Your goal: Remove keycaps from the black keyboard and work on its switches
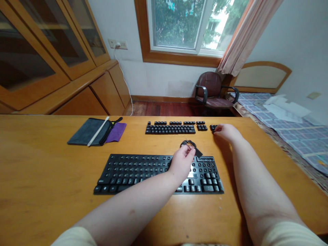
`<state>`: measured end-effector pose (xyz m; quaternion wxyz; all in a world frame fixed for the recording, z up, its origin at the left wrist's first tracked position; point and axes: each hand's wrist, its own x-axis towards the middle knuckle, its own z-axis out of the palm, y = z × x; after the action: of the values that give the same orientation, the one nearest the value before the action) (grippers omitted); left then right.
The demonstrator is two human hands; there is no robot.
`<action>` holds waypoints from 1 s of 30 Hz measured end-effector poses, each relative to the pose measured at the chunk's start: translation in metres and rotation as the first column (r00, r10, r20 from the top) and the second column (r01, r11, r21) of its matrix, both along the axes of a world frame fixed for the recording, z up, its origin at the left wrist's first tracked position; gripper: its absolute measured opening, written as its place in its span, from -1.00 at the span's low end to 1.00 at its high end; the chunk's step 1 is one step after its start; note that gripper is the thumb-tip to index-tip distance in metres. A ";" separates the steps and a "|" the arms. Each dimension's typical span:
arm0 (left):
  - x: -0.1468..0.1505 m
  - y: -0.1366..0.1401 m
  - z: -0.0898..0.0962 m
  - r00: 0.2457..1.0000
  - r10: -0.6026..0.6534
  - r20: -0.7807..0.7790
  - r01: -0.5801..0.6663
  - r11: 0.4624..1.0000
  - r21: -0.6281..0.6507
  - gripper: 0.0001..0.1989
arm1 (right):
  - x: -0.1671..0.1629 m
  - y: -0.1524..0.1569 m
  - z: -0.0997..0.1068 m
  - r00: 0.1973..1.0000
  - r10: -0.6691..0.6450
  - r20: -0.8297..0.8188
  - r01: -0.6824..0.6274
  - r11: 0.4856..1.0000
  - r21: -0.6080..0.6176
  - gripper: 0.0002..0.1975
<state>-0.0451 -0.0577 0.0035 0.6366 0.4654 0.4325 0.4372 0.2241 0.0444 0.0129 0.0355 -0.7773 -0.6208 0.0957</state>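
A black keyboard [143,158] lies on the wooden desk, its upper rows and part of the number pad stripped to bare switch posts, while keycaps remain along the bottom. Above its right half hovers my left hand [182,163], thumb and fingers pinched together; what they hold is too small to make out. Just beyond those fingers is a coiled black cable [188,142]. My right hand [227,132] reaches to the far right, fingertips closed at a small group of loose keycaps [212,127], which it partly hides. More removed keycaps [170,129] stand in rows behind the keyboard.
A dark grey zip pouch [85,131], a pale stick [98,131] and a purple cloth [116,132] lie at the left. Past the desk's far edge stand a maroon armchair [210,85] and a bed [287,119]. Cabinets [84,99] line the left wall.
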 end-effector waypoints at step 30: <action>0.001 0.000 0.004 1.000 0.000 -0.003 -0.001 1.000 -0.011 -0.84 | -0.002 -0.001 -0.018 0.968 0.163 0.192 -0.221 0.916 0.334 -0.75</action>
<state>-0.0446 -0.0579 0.0079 0.6384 0.4624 0.4359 0.4343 0.2222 0.0436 -0.0054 0.1147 -0.6985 -0.7022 -0.0769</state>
